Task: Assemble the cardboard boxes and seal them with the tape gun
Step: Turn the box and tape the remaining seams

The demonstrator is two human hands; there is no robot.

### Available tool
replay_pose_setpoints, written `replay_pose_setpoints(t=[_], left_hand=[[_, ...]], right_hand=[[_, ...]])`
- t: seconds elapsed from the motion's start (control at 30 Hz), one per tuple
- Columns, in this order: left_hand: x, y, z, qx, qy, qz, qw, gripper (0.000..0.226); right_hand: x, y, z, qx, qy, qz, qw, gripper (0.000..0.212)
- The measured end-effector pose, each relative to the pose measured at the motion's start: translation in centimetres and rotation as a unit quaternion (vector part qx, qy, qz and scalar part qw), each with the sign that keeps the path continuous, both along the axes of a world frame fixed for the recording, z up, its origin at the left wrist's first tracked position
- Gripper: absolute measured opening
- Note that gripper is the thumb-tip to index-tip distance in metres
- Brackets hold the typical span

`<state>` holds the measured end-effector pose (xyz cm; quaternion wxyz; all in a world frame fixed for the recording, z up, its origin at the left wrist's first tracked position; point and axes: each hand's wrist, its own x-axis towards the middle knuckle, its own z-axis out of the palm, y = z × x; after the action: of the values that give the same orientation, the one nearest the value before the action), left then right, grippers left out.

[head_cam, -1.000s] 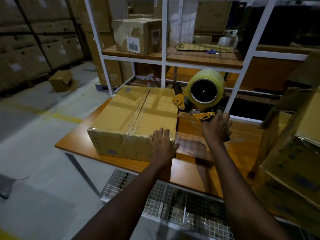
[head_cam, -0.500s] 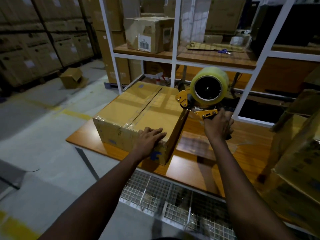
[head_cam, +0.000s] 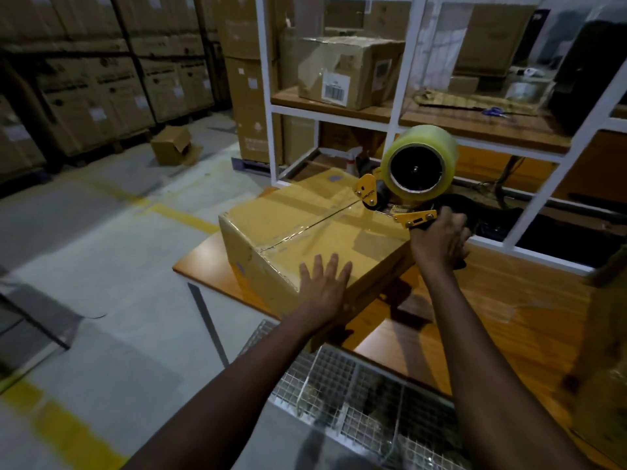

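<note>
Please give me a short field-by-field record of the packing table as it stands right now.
surface: wooden table
workpiece: cardboard box on the table, flaps closed, glossy tape along the top seam
tool: tape gun held up at the far right edge of the cardboard box, near the seam's end
left: left hand flat on the near corner of the cardboard box, fingers straight
right: right hand grips the tape gun's handle
background: white shelf rack holding a labelled box

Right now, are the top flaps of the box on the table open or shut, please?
Shut: the flaps of the box lie flat and meet along a taped centre seam.
</note>
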<state>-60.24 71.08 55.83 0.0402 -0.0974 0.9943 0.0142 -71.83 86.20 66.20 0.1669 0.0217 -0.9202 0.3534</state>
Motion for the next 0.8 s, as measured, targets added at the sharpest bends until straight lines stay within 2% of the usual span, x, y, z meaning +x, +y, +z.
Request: replay_pose_setpoints(t=[0.13,0.23,0.3,0.37,0.43,0.47,0.53,0.67,0.73,0.8], left_hand=[[1.1,-3.3,-0.4,-0.015,0.018,-0.05,0.998,0.088],[3.6,-9.0,-0.2,-0.047,0.018,-0.111,0.993,0.085],[5.9,-13.4,0.0,-0.071,0.036,-0.116,0.99,0.078],[8.0,-17.4,-0.1,-0.117,0.074,-0.045,0.989,0.077],[9.4,-20.2,0.0,-0.136,0.064,0.105,0.983,0.072],[9.6,-20.8,0.1,-0.111,0.052,0.172,0.977,0.071],[9.1,-20.3,0.3,-0.03,0.041,0.222,0.974,0.078],[6.6,-12.8,0.2,0.043,0.048,0.084,0.994,0.112],[5.2,-8.8,0.2,0.069,0.033,0.066,0.995,0.108],[3.9,-5.9,0.2,0.056,0.019,0.085,0.995,0.098]], right_hand=[[0.4,-2.3,0.1,0.008,0.012,0.01,1.0,0.033],[1.0,-4.1,0.0,0.006,0.011,0.022,1.0,0.032],[1.3,-5.1,-0.2,0.002,0.012,0.026,1.0,0.032],[1.5,-5.9,-0.2,-0.001,0.013,0.028,1.0,0.031],[1.8,-6.2,-0.2,0.0,0.013,0.025,1.0,0.031],[1.9,-6.2,-0.1,-0.001,0.014,0.022,1.0,0.031],[2.0,-6.0,-0.1,-0.005,0.015,0.018,1.0,0.032],[1.8,-5.3,-0.1,-0.003,0.006,0.015,1.0,0.033],[1.8,-4.8,-0.1,-0.003,0.006,0.009,1.0,0.031],[1.7,-4.0,-0.1,0.002,0.008,0.004,1.0,0.03]])
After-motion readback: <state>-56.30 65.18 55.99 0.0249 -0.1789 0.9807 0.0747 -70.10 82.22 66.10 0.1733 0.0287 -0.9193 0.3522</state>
